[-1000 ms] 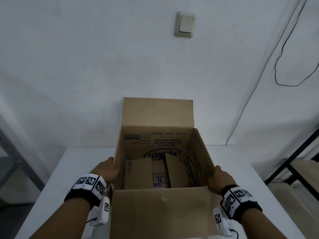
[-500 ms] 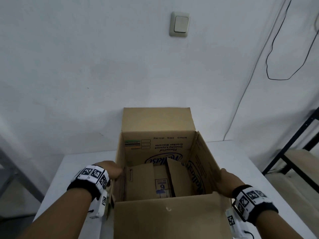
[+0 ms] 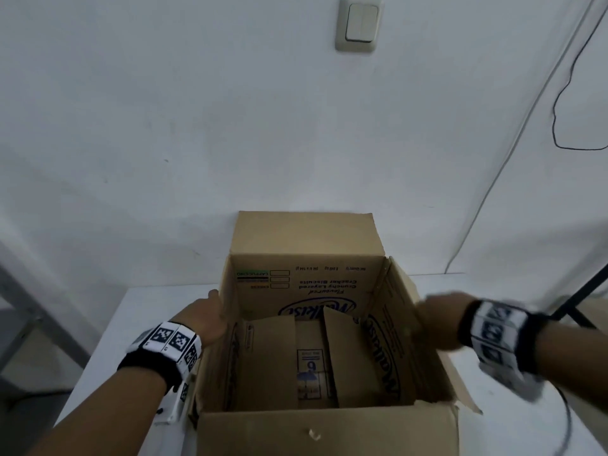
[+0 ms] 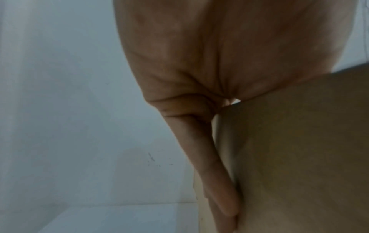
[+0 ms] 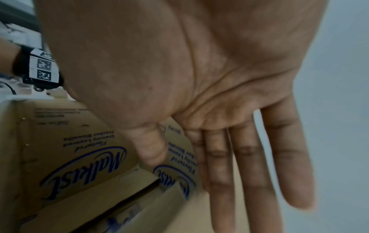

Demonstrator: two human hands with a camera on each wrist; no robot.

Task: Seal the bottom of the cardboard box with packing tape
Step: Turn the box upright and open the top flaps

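An open brown cardboard box (image 3: 309, 284) with blue print stands on the white table (image 3: 148, 307). Its top flaps stand up, and two inner bottom flaps (image 3: 269, 363) lie loosely folded with a gap between them. My left hand (image 3: 207, 314) lies flat against the outside of the left wall, fingers (image 4: 215, 181) straight along the cardboard (image 4: 299, 157). My right hand (image 3: 437, 320), blurred by motion, is at the right flap. In the right wrist view its fingers (image 5: 249, 165) are straight and the thumb reaches over the printed flap (image 5: 79, 165). No tape shows in any view.
A white wall stands close behind the box, with a light switch (image 3: 360, 24) and a black cable (image 3: 559, 110). A black frame (image 3: 585, 291) stands to the right of the table and a grey metal frame (image 3: 19, 307) to the left.
Both hands have slid from the box's near corners farther along its sides. The right hand has lifted and is moving fast. The box sits closer and lower in view.
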